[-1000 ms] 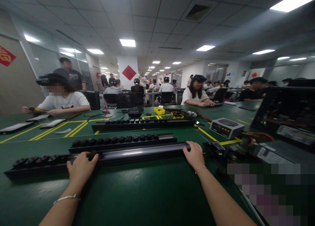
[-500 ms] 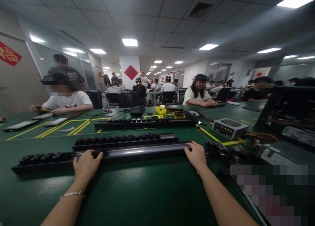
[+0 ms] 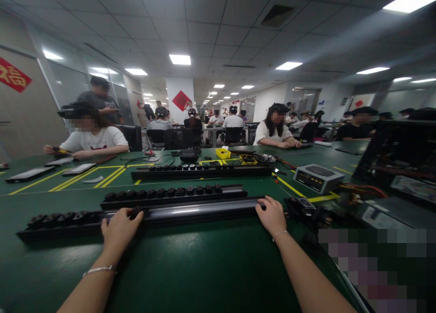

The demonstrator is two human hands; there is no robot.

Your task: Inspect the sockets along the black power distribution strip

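Observation:
A long black rail [image 3: 200, 211] lies across the near part of the table, with several small black parts [image 3: 63, 218] lined up in its left portion. Over its middle-left, my left hand [image 3: 120, 226] is closed, thumb and fingers apart around the rail. A small dark part [image 3: 135, 211] shows between that thumb and forefinger; whether it is pinched is unclear. My right hand [image 3: 272, 216] is closed over the rail's right end, its thumb on the near side. Just behind lies a shorter black rail [image 3: 235, 189] with a row of similar parts.
A third loaded rail [image 3: 204, 172] lies farther back on the green table [image 3: 197, 267]. At right stand a grey power supply unit [image 3: 317, 176], cables and an open computer case [image 3: 391, 154]. A yellow box [image 3: 223, 153] sits behind. Co-workers [image 3: 91, 131] are seated across the table.
Both my hands and the rails stay in place. At the back left, a standing person has shifted to the right and now has a hand raised in front.

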